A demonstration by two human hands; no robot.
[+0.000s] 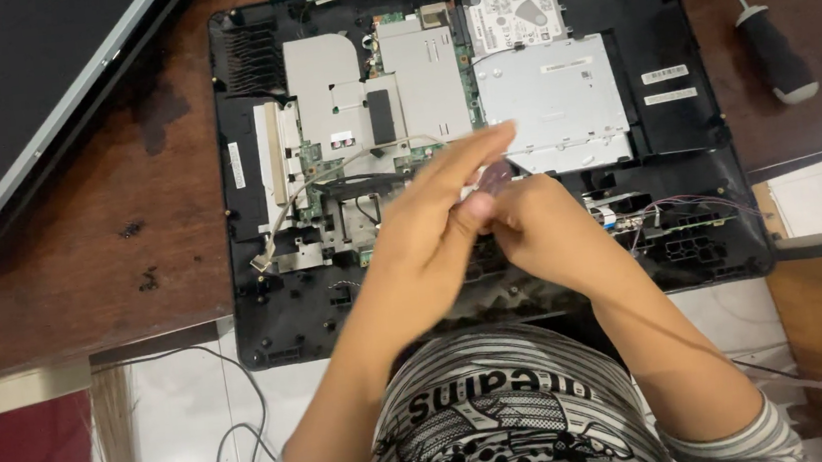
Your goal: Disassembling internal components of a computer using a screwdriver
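Centrally, both hands meeting over the opened black computer chassis, left hand with fingers extended, right hand fingers curled, contents unclear, black-handled screwdriver on the brown wooden worktop right of the chassis.

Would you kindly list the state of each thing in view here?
computer chassis: back cover off, boards exposed
hard drive: seated in its bay
screwdriver: lying unused on the table
left hand: fingers extended, touching right hand
right hand: closed around something small
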